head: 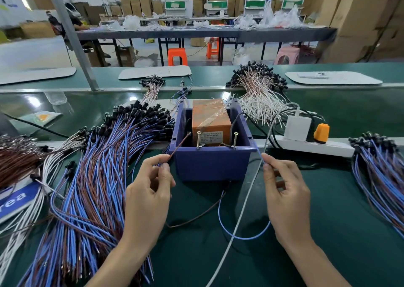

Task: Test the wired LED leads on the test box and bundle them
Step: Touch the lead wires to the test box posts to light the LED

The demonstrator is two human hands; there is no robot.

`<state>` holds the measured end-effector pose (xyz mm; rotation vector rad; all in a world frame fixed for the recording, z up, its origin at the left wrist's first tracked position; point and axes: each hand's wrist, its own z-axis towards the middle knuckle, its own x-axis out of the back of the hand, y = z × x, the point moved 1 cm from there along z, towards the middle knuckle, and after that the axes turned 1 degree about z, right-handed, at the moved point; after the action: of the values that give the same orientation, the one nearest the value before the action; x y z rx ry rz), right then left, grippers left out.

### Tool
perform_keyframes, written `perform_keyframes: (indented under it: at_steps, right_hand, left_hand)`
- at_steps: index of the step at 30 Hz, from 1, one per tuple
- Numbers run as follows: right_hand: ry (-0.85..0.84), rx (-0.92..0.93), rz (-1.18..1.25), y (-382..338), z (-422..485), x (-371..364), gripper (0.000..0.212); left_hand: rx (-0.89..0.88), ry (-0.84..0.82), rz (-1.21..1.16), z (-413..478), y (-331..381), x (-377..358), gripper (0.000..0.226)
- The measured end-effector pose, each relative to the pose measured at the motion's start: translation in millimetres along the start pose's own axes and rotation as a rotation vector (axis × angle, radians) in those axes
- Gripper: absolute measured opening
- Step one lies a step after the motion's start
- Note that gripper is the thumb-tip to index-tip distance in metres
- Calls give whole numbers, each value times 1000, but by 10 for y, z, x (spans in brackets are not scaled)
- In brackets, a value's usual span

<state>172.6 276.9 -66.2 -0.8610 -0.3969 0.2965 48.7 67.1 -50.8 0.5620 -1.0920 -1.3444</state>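
A big work room with stacks of brown boxes lies at the back, and in front is a long green tabletop [328, 210]. In the middle of it stands the blue test box [211, 164], with an orange block [211, 120] inside and two screws [199, 139] sticking up at its near edge.

The left hand [150, 190] pinches a brown wire [179, 147] between thumb and finger. The wire's bare tip points up over the left edge of the box, near the left screw but not touching it. The right hand [286, 190] pinches a blue wire [244, 237] just beside the box's right corner. Both wires hang down and loop on the green tabletop between the two hands.

A thin white cable [238, 219] runs slanted across that same spot, passing over the blue loop.

A big pile of blue and brown leads [98, 177] fills the left side and comes right up to the left hand and the box's left wall. Another pile of leads [380, 177] lies at the right edge, well apart from the right hand. A white power strip [310, 147] sits just right of the box. Behind the box is a heap of white leads [260, 94].

The bare green room is in front of the box and to the right of the right hand.
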Motion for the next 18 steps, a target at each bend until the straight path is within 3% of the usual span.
perform_keyframes:
  at_steps: [18]
  right_hand:
    - [-45, 40, -28, -19, -20, -21, 26]
  left_hand:
    - [-49, -39, 20, -34, -48, -44, 16]
